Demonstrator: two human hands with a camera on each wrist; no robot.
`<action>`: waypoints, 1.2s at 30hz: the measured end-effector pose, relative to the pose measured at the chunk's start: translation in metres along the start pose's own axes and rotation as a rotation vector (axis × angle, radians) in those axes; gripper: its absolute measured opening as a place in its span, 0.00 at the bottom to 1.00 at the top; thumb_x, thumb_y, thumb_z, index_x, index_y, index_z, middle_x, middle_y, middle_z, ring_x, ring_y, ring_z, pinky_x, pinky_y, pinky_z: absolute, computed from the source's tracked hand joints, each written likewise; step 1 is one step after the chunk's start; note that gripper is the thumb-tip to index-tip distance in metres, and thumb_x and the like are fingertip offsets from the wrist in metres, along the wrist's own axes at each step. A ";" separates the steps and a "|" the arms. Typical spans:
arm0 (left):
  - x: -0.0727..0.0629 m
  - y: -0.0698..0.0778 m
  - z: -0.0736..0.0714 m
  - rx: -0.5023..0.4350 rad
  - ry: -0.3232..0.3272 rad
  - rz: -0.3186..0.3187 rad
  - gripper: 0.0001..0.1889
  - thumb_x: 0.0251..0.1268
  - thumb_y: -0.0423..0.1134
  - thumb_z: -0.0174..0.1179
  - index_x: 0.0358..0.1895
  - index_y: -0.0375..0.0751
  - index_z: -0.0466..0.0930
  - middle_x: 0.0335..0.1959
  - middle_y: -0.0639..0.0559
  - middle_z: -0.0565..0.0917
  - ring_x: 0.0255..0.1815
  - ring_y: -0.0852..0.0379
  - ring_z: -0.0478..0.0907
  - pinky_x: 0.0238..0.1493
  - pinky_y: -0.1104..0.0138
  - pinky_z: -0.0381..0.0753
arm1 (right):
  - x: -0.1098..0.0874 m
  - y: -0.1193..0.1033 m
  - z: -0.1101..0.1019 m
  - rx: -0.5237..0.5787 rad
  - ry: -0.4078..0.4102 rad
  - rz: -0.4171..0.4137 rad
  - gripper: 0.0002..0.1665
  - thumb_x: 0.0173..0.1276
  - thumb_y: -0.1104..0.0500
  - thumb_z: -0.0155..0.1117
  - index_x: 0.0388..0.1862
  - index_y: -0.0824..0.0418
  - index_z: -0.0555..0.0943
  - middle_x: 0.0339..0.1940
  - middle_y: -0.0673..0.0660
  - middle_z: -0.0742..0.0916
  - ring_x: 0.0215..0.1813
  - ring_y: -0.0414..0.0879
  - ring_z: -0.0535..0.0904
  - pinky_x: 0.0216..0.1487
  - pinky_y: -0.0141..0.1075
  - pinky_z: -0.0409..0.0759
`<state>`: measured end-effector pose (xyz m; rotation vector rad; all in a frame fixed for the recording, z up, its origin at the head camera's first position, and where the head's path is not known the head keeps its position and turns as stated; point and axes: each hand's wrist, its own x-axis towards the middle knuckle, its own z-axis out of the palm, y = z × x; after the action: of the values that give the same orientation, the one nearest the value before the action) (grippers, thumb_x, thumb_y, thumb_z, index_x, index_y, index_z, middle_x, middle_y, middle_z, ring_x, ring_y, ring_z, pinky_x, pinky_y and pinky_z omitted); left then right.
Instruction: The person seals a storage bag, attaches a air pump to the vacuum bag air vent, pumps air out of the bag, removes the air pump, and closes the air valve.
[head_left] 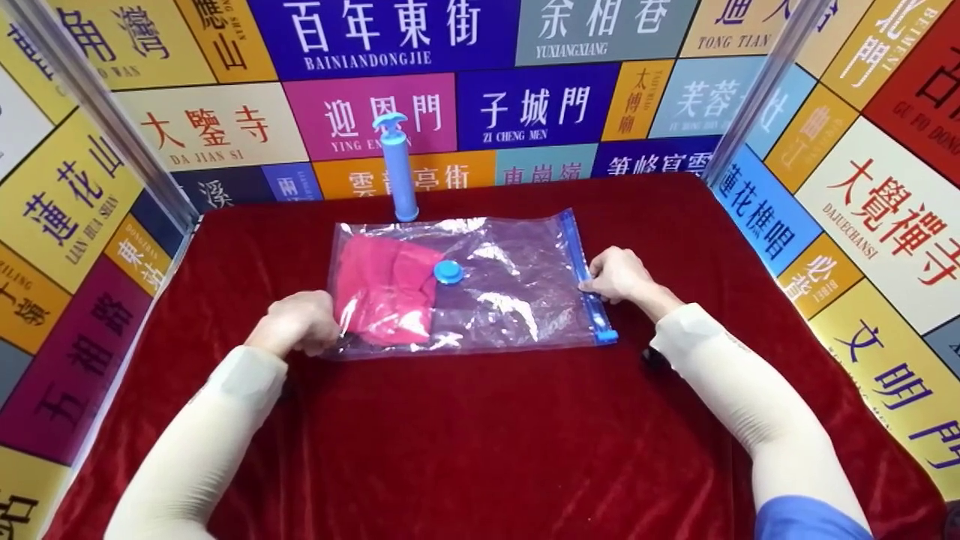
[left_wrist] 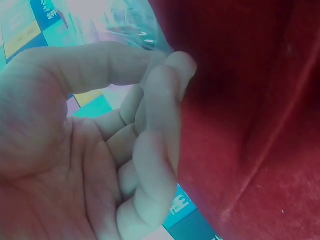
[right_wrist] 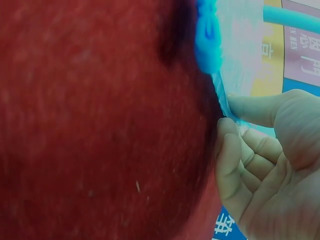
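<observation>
A clear vacuum storage bag [head_left: 510, 300] lies flat on the dark red cloth, with a folded pink garment [head_left: 386, 289] inside its left half. Near its middle sits a round blue valve cap [head_left: 448, 272]. My left hand [head_left: 304, 322] pinches the bag's left edge between thumb and fingers; in the left wrist view the hand [left_wrist: 105, 135] grips the clear film. At the other end, my right hand [head_left: 621, 275] pinches the blue zip strip [head_left: 576, 244]. The blue slider [head_left: 606, 337] rests at the strip's near end, below that hand.
Behind the bag a blue hand pump [head_left: 401, 169] stands upright with its handle on top. Red velvet cloth [head_left: 480, 442] covers the table. Panels with printed signs [head_left: 367, 112] wall off the back and both sides, with metal posts [head_left: 772, 82] at the corners.
</observation>
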<state>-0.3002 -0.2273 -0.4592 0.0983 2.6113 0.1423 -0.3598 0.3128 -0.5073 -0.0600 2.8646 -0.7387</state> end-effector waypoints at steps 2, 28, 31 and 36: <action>0.000 -0.003 -0.001 -0.006 -0.002 -0.004 0.07 0.51 0.34 0.62 0.22 0.45 0.89 0.16 0.54 0.87 0.19 0.57 0.83 0.24 0.64 0.78 | 0.000 -0.002 0.002 0.008 -0.006 -0.003 0.14 0.69 0.53 0.83 0.32 0.62 0.90 0.20 0.53 0.89 0.17 0.40 0.85 0.21 0.33 0.87; 0.000 -0.044 -0.010 -0.141 -0.084 -0.066 0.07 0.52 0.33 0.60 0.28 0.41 0.89 0.20 0.52 0.88 0.21 0.57 0.82 0.25 0.68 0.80 | -0.004 -0.021 0.022 0.239 -0.089 -0.001 0.14 0.74 0.58 0.79 0.35 0.64 0.83 0.17 0.51 0.88 0.16 0.38 0.84 0.22 0.35 0.89; 0.000 -0.043 -0.007 -0.090 0.014 -0.066 0.05 0.50 0.34 0.63 0.27 0.42 0.88 0.20 0.49 0.89 0.21 0.56 0.84 0.25 0.65 0.80 | -0.004 -0.021 0.024 0.268 -0.102 0.014 0.14 0.74 0.58 0.80 0.36 0.65 0.83 0.17 0.50 0.86 0.17 0.37 0.84 0.22 0.34 0.89; -0.001 -0.034 0.001 -0.013 0.264 -0.072 0.07 0.53 0.38 0.68 0.33 0.38 0.88 0.34 0.35 0.92 0.35 0.41 0.90 0.33 0.48 0.89 | -0.006 -0.017 0.024 0.321 -0.107 0.033 0.13 0.74 0.58 0.79 0.38 0.66 0.84 0.17 0.49 0.85 0.18 0.37 0.83 0.22 0.33 0.89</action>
<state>-0.3000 -0.2608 -0.4633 -0.0216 2.8720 0.1564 -0.3496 0.2873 -0.5183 -0.0075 2.6044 -1.1399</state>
